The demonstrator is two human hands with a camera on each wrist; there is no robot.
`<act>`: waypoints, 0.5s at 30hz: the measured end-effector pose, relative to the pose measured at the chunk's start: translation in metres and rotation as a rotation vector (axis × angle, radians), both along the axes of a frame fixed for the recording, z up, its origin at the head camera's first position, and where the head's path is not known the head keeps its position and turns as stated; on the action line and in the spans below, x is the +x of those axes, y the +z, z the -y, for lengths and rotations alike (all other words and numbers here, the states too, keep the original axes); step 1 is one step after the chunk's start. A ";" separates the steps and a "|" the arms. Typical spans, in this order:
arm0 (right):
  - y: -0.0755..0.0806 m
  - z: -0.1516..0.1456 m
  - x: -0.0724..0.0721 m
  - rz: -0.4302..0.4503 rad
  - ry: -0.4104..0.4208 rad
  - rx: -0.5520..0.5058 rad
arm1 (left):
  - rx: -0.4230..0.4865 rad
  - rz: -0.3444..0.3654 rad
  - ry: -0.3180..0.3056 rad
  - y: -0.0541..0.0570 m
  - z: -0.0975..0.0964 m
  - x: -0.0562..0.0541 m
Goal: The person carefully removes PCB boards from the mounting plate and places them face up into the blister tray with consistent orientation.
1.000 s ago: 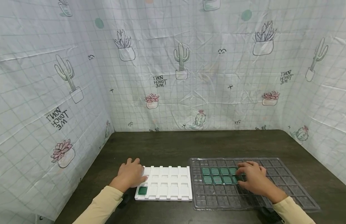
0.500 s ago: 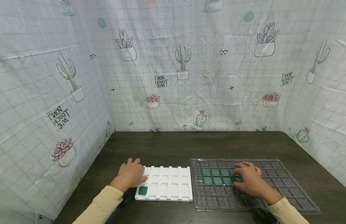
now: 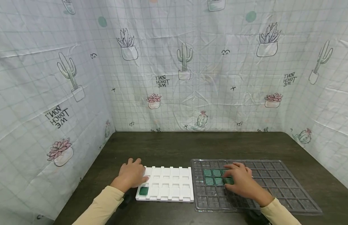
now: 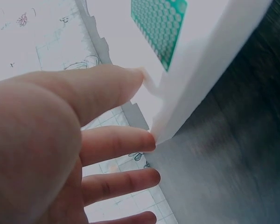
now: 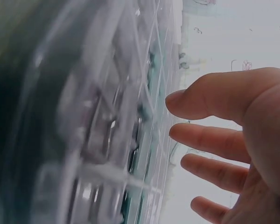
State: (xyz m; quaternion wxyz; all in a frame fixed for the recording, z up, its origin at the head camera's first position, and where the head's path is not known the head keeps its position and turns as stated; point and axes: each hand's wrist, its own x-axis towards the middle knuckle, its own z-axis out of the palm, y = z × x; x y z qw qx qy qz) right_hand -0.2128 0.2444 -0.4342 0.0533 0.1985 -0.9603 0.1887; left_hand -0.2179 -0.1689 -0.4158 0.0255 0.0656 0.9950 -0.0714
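Observation:
My left hand [image 3: 130, 175] rests at the left end of a white compartment tray [image 3: 175, 172]. In the left wrist view, its thumb touches the tray's face and the index fingertip meets a corner, with the fingers extended. One small green perforated circuit board [image 3: 143, 191] lies in the tray's near-left compartment. My right hand [image 3: 240, 181] hovers over a clear plastic tray [image 3: 278, 178], just right of several green perforated boards [image 3: 210, 181] in two rows. A gap shows between its thumb and index finger in the right wrist view, with nothing held. The hand hides part of the rows.
Both trays lie side by side on a dark wooden table [image 3: 162, 147]. Cloth with cactus prints [image 3: 230, 68] hangs behind and along both sides. A dark strap sits under each wrist. The clear tray's right end reaches near the table's right side.
My right hand has moved left over the clear tray, covering green boards that showed before. My left hand and the white tray have stayed in place.

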 end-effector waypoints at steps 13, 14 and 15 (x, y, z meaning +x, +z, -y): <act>0.001 0.019 0.003 0.032 0.035 0.005 | 0.015 -0.009 0.017 -0.002 0.002 0.004; 0.001 0.021 0.003 0.033 0.043 0.003 | 0.029 -0.010 0.017 -0.002 0.004 0.004; 0.001 0.023 0.003 0.038 0.049 -0.001 | 0.043 -0.011 0.014 -0.003 0.005 0.004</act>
